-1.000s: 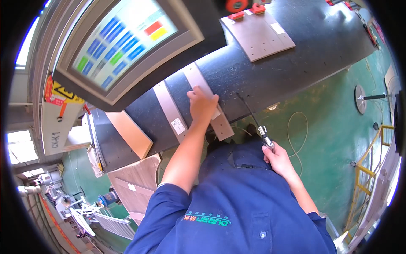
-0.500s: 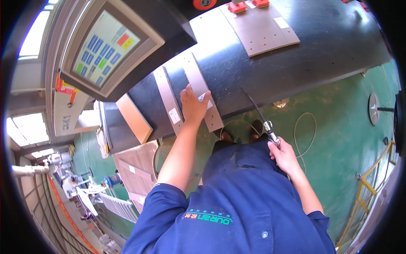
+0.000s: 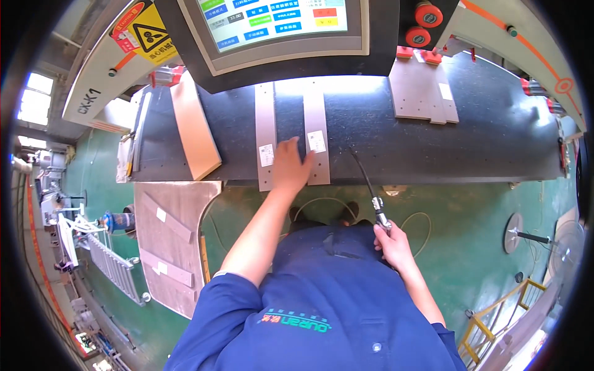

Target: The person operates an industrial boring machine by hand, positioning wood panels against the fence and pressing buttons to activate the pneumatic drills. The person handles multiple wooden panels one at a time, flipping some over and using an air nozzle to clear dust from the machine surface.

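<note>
Two narrow grey-brown panel strips lie side by side on the dark machine table: the left strip (image 3: 266, 120) and the right strip (image 3: 318, 167), each with a white label near its front end. Between them is my left hand (image 3: 292, 166), fingers spread and nothing held. Its thumb reaches to the edge of the right strip; whether it presses there I cannot tell. My right hand (image 3: 393, 246) is wrapped around the handle of an air blow gun (image 3: 378, 209). The gun's long thin black nozzle points up and away over the table's front edge.
An orange-brown board (image 3: 195, 133) lies left on the table (image 3: 365, 170), and a drilled grey-brown panel (image 3: 421, 93) lies at the right. A touchscreen console (image 3: 260, 62) overhangs the middle. Beside red stop buttons (image 3: 428, 15) is the machine frame. A stand with strips (image 3: 148, 229) is at lower left.
The view has swung level, bringing more of the console and table into sight. My left hand has come off the right strip's label into the gap between strips. My right hand still grips the blow gun.
</note>
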{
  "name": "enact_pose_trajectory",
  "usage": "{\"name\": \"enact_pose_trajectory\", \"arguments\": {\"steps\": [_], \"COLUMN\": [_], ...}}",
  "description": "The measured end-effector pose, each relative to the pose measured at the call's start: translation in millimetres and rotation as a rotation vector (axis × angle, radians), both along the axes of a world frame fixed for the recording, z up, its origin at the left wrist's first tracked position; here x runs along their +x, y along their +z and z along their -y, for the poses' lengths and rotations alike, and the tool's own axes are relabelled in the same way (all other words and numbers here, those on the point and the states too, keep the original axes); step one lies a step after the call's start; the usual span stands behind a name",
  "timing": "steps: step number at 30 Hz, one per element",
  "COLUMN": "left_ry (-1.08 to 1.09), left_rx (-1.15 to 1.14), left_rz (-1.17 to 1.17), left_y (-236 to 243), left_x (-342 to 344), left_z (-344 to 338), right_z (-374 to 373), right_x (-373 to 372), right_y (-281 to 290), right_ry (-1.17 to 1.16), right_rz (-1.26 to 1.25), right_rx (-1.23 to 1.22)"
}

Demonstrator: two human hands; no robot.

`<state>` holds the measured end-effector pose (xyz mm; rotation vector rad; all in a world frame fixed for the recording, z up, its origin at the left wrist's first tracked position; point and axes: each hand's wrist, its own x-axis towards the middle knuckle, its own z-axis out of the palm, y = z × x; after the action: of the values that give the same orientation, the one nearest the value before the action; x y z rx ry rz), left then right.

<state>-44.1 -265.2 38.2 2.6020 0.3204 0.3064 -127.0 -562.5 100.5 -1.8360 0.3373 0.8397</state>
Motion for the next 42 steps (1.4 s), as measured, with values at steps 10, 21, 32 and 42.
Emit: {"name": "enact_pose_trajectory", "arguments": {"steps": [10,21,32,42], "left_ry": [0.282,-0.129,-0.359,-0.412], "left_rx": [0.039,-0.302,-0.389,-0.380], "left_rz": [-0.013,0.070,-0.075,-0.187], "left_y": [-5.2,34.8,47.4,48.6], "left_x": [-145.7,-92.3,-50.6,-35.2], "left_z": [-115.7,-50.9,-6.0,27.7], "right_z": [-37.9,-56.9,-37.8,-10.4], "right_x": [6.6,3.7,0.3,13.4], "right_y": [1.7,-16.6,-11.4,-10.8], "right_ry": [-0.155,-0.219,-0.321,-0.269], "right_rz": [-0.002,0.148,0.207,0.172], "right_rx": [-0.013,-0.051,-0.085,-0.088]}}
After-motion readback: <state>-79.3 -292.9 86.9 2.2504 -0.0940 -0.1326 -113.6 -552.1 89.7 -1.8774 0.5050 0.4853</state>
